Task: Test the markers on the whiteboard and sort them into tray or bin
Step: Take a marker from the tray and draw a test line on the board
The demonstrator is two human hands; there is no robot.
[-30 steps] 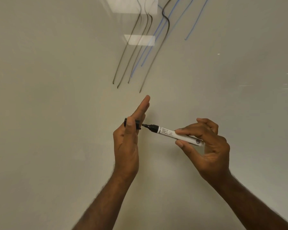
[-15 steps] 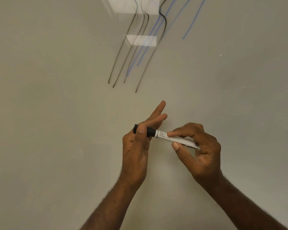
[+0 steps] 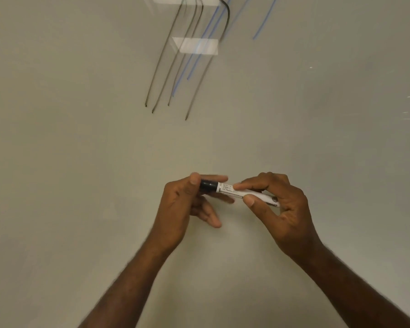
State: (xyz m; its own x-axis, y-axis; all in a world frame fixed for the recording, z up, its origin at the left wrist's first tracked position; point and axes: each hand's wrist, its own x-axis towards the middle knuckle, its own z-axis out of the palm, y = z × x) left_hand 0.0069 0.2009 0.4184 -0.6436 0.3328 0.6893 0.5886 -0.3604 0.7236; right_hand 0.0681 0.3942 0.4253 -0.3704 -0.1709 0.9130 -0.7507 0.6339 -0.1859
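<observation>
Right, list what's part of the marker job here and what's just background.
Job:
- marker, cap on
- left hand on the cap
- right hand holding the barrel
- whiteboard
- black and blue test strokes

Background:
- light reflection on the board

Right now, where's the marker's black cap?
In the head view, the black cap sits on the marker, just below centre, pinched by the left hand, below the test lines.

The whiteboard fills the view, pale and glossy. Dark marker strokes and blue marker strokes streak its upper middle.
</observation>
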